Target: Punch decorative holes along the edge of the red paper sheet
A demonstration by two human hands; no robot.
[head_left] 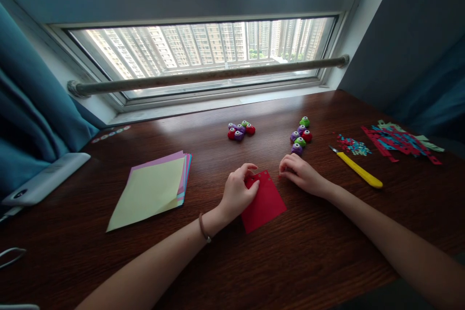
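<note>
My left hand (240,192) rests on a square sheet of red paper (267,206), thumb over its face and fingers curled at its upper left edge. A few small punched holes line the paper's top edge. To the right of the sheet, apart from it, my right hand (301,173) is closed with thumb and fingertips together; what they pinch, if anything, is too small to name. Just beyond that hand stands a cluster of purple, green and red craft punches (300,141) with white eye-like tops. A second cluster of similar punches (239,132) sits farther left.
A stack of coloured paper (152,191) lies left. At right are a yellow-handled craft knife (359,169), a confetti pile (354,145) and punched paper strips (397,140). A white power strip (47,179) and blue curtain (32,87) are far left; the window rail (210,76) runs behind.
</note>
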